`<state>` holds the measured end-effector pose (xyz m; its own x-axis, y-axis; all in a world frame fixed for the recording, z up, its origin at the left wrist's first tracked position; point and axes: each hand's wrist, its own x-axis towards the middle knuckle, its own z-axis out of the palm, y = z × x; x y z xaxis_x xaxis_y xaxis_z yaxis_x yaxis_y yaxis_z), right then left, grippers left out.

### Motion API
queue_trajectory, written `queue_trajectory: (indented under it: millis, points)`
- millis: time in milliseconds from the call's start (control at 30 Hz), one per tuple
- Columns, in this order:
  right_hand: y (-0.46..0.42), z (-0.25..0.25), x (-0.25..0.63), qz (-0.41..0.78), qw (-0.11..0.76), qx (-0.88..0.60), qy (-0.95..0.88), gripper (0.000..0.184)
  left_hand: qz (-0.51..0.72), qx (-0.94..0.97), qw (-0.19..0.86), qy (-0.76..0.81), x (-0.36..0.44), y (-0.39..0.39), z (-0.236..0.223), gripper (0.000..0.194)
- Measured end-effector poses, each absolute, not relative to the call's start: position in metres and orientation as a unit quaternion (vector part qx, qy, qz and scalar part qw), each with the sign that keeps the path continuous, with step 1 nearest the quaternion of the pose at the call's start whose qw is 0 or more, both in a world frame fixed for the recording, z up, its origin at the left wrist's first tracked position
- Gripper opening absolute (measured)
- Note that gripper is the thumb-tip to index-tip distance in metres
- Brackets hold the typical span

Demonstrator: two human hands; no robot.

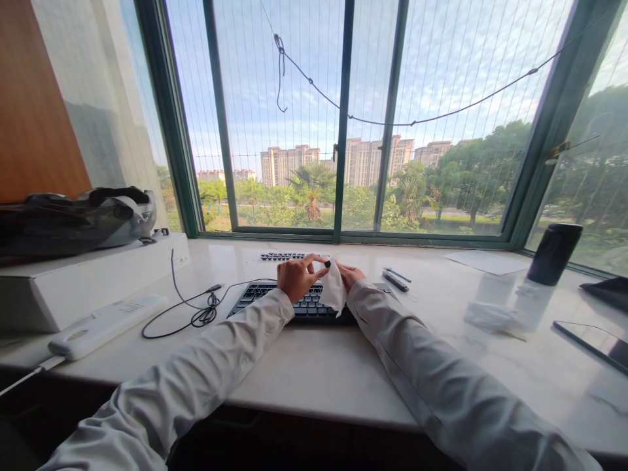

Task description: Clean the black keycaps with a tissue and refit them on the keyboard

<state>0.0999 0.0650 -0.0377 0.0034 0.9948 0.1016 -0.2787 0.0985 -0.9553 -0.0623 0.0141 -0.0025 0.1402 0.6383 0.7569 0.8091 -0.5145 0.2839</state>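
Observation:
Both my arms reach forward over a black keyboard (pixel 299 302) on the white windowsill desk (pixel 314 366). My left hand (pixel 297 278) is curled, and its thumb and forefinger pinch a small black piece, likely a keycap (pixel 327 263). My right hand (pixel 349 275) is closed on a white tissue (pixel 333 289) that hangs down between the two hands, just above the keys. The tissue touches the left hand's fingertips.
A black cable (pixel 196 314) coils left of the keyboard. A white power strip (pixel 105 325) and white box (pixel 88 278) with a dark bag lie far left. Pens (pixel 395 279), paper (pixel 485 261), a black tumbler (pixel 554 254) and dark tablets (pixel 596 343) sit right.

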Motion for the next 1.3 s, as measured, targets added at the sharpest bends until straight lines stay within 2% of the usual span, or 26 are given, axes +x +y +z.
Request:
queue_trajectory:
  millis: [300, 400, 667, 900, 1100, 1300]
  points:
    - [0.038, -0.025, 0.095, 0.543, 0.516, -0.319, -0.58, 0.057, -0.416, -0.756, 0.095, -0.497, -0.062, 0.011, 0.001, 0.025]
    - [0.033, -0.023, 0.097, 0.513, 0.501, -0.312, -0.623, 0.056, -0.407, -0.756, 0.102, -0.502, -0.061, 0.01, 0.001, 0.022]
    - [0.041, -0.027, 0.097, 0.466, 0.556, -0.371, -0.579, 0.047, -0.396, -0.761, 0.124, -0.498, -0.062, 0.011, 0.0, 0.018]
    - [0.047, -0.028, 0.1, 0.454, 0.599, -0.401, -0.524, 0.05, -0.423, -0.784, 0.107, -0.441, -0.065, 0.017, -0.002, 0.022]
    - [0.056, -0.028, 0.105, 0.41, 0.632, -0.43, -0.498, 0.058, -0.479, -0.756, 0.051, -0.444, -0.062, 0.021, -0.003, 0.028]
    - [0.061, -0.03, 0.109, 0.406, 0.671, -0.437, -0.441, 0.066, -0.54, -0.744, -0.087, -0.384, -0.06, 0.027, -0.003, 0.032]
